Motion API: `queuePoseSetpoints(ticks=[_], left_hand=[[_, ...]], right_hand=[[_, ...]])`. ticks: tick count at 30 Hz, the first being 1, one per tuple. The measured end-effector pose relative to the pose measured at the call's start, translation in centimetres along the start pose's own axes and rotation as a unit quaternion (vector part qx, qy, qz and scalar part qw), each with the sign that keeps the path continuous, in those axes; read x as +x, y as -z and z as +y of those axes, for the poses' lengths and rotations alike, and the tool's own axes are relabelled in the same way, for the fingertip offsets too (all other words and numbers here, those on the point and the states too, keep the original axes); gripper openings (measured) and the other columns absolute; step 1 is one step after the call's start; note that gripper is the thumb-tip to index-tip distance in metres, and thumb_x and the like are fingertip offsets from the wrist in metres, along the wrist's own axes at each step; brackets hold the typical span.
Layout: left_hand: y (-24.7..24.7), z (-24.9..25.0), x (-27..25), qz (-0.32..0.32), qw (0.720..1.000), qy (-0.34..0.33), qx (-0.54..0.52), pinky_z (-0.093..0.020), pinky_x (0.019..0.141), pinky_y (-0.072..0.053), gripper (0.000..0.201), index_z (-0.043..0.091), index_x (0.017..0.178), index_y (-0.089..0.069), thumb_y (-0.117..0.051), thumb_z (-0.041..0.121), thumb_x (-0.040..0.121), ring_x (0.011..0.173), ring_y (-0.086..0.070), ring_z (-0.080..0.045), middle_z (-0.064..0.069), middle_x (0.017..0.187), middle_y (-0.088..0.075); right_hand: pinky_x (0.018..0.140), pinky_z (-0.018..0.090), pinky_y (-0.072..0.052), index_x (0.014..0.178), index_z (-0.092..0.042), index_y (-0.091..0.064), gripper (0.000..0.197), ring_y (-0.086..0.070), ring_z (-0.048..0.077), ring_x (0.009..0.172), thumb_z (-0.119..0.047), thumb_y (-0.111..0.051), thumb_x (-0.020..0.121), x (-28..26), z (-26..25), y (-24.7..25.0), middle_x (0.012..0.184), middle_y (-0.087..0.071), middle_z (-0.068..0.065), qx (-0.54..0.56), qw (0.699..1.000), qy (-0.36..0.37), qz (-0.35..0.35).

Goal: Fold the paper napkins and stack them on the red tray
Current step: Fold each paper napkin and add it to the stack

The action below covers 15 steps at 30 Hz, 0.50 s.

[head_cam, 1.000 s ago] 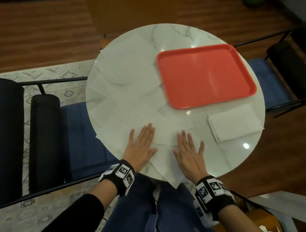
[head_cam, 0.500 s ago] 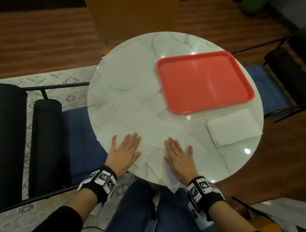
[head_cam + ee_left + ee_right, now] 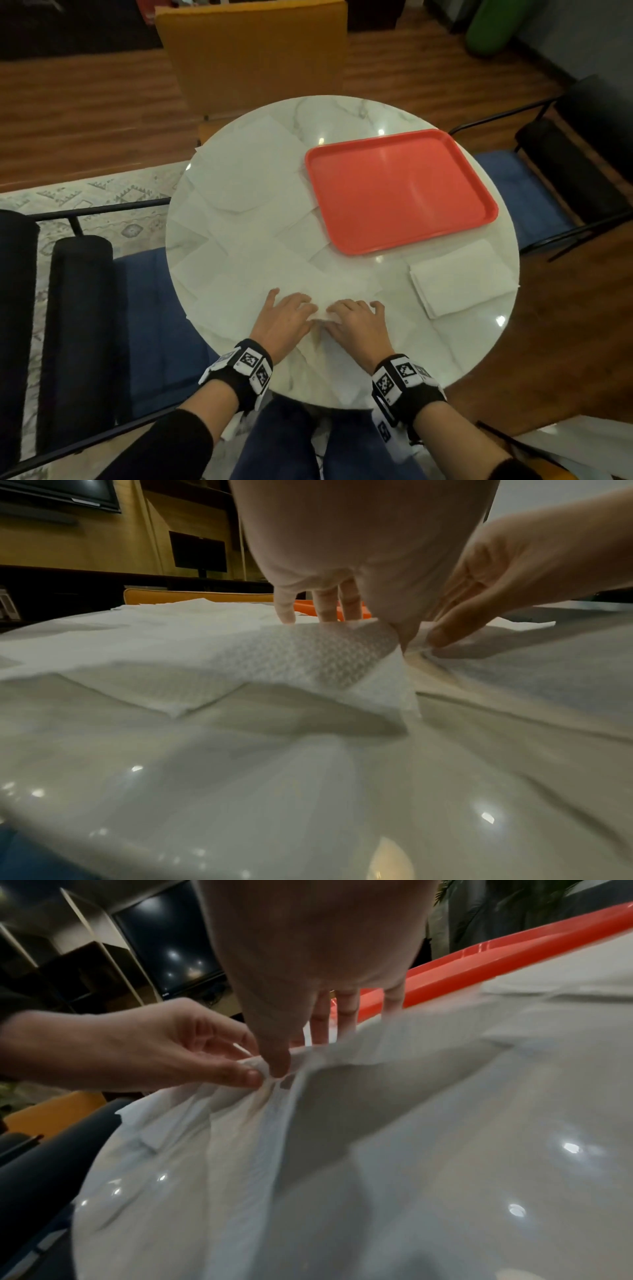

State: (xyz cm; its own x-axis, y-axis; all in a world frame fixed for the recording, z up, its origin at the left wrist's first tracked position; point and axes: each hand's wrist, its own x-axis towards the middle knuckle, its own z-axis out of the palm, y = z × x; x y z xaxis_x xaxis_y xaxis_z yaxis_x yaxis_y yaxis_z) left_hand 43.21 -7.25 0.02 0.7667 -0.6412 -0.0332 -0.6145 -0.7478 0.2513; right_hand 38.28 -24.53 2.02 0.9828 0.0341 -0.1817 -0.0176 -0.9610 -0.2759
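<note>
My left hand [image 3: 286, 320] and right hand [image 3: 359, 322] pinch one napkin [image 3: 322, 313] together at the table's [image 3: 445, 356] near edge, tray [image 3: 476, 181] bare beyond; best lift slowly, peeling only this sheet, then align corners before creasing.

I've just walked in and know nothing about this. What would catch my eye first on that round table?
The bright red tray stands out, lying bare on the far right of the round marble table. White paper napkins are spread loosely over the table's left half, and a folded stack sits near the right edge. At the near edge, the left hand and right hand meet, pinching up one napkin.
</note>
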Motion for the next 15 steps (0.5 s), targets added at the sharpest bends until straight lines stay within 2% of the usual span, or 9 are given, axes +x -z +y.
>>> queuePoseSetpoints(ticks=[2,4,5,7,8,9,11,13,15], left_hand=[[0.5,-0.4,0.4,-0.018,0.999,0.011,-0.033,-0.048,0.103,-0.033,0.047,0.028,0.103,-0.069,-0.036,0.055,0.084,0.102,-0.064,-0.009,0.008,0.111,-0.066],[1.0,-0.6,0.8,-0.048,0.998,0.003,-0.043,-0.047,0.108,-0.024,0.057,0.026,0.113,-0.065,-0.026,0.057,0.085,0.109,-0.06,-0.011,0.008,0.12,-0.062],[1.2,-0.7,0.9,-0.064,0.997,0.0,-0.041,-0.045,0.11,-0.02,0.05,0.026,0.117,-0.062,-0.03,0.052,0.089,0.112,-0.058,-0.012,0.008,0.124,-0.059],[1.3,-0.7,1.1,-0.085,0.996,0.006,-0.041,-0.042,0.112,-0.014,0.036,0.025,0.124,-0.058,-0.047,0.039,0.092,0.116,-0.055,-0.013,0.007,0.129,-0.055],[1.4,-0.5,1.2,-0.092,0.995,0.014,-0.037,-0.041,0.113,-0.012,0.036,0.025,0.125,-0.056,-0.051,0.037,0.092,0.117,-0.054,-0.012,0.008,0.13,-0.053],[1.5,-0.3,1.3,-0.098,0.994,0.025,-0.033,-0.041,0.113,-0.011,0.039,0.026,0.127,-0.054,-0.053,0.039,0.09,0.118,-0.053,-0.012,0.009,0.13,-0.052],[1.7,0.2,1.4,-0.111,0.993,0.038,-0.024,-0.041,0.113,-0.01,0.046,0.027,0.129,-0.052,-0.056,0.045,0.086,0.118,-0.051,-0.011,0.008,0.131,-0.049],[1.8,0.5,1.4,-0.117,0.992,0.047,-0.013,-0.042,0.113,-0.012,0.053,0.028,0.129,-0.051,-0.059,0.048,0.081,0.118,-0.051,-0.012,0.007,0.131,-0.048],[1.5,0.8,1.2,-0.11,0.993,0.051,-0.007,-0.045,0.111,-0.017,0.054,0.027,0.127,-0.053,-0.063,0.046,0.077,0.114,-0.054,-0.013,0.005,0.128,-0.049]], right_hand=[[0.1,0.048,-0.029,0.115,-0.024,-0.061,0.054,-0.058,0.02,0.109,-0.055,-0.028,0.086,0.1,0.3,0.5,0.12,-0.064,-0.006,0.021,0.999,-0.003,-0.033],[0.1,0.045,-0.029,0.116,-0.022,-0.06,0.037,-0.057,0.02,0.111,-0.042,-0.042,0.091,0.4,0.9,0.5,0.121,-0.063,-0.005,0.031,0.999,0.012,-0.034],[0.097,0.045,-0.033,0.111,-0.02,-0.063,0.028,-0.059,0.021,0.106,-0.033,-0.053,0.089,0.5,1.2,0.5,0.116,-0.065,-0.004,0.027,0.999,0.028,-0.034],[0.079,0.04,-0.047,0.089,-0.02,-0.069,0.017,-0.066,0.021,0.083,-0.019,-0.072,0.072,0.7,1.6,0.4,0.094,-0.07,-0.006,0.002,0.999,0.041,-0.028],[0.069,0.036,-0.049,0.077,-0.022,-0.069,0.018,-0.066,0.019,0.071,-0.016,-0.077,0.062,0.8,1.8,0.4,0.084,-0.069,-0.007,-0.002,0.998,0.044,-0.033],[0.065,0.034,-0.049,0.073,-0.022,-0.068,0.019,-0.066,0.019,0.067,-0.015,-0.078,0.058,1.0,2.2,0.3,0.08,-0.069,-0.007,-0.008,0.998,0.056,-0.032],[0.077,0.04,-0.047,0.086,-0.018,-0.069,0.017,-0.065,0.025,0.082,-0.02,-0.072,0.069,1.4,2.2,0.6,0.094,-0.068,-0.002,0.01,0.996,0.073,-0.047],[0.092,0.043,-0.037,0.109,-0.015,-0.064,0.032,-0.056,0.028,0.104,-0.03,-0.063,0.081,1.6,2.4,0.7,0.117,-0.061,0.003,0.008,0.993,0.097,-0.072],[0.097,0.042,-0.033,0.118,-0.013,-0.058,0.036,-0.05,0.029,0.112,-0.029,-0.057,0.086,1.7,2.5,0.9,0.125,-0.054,0.005,-0.02,0.991,0.113,-0.073]])
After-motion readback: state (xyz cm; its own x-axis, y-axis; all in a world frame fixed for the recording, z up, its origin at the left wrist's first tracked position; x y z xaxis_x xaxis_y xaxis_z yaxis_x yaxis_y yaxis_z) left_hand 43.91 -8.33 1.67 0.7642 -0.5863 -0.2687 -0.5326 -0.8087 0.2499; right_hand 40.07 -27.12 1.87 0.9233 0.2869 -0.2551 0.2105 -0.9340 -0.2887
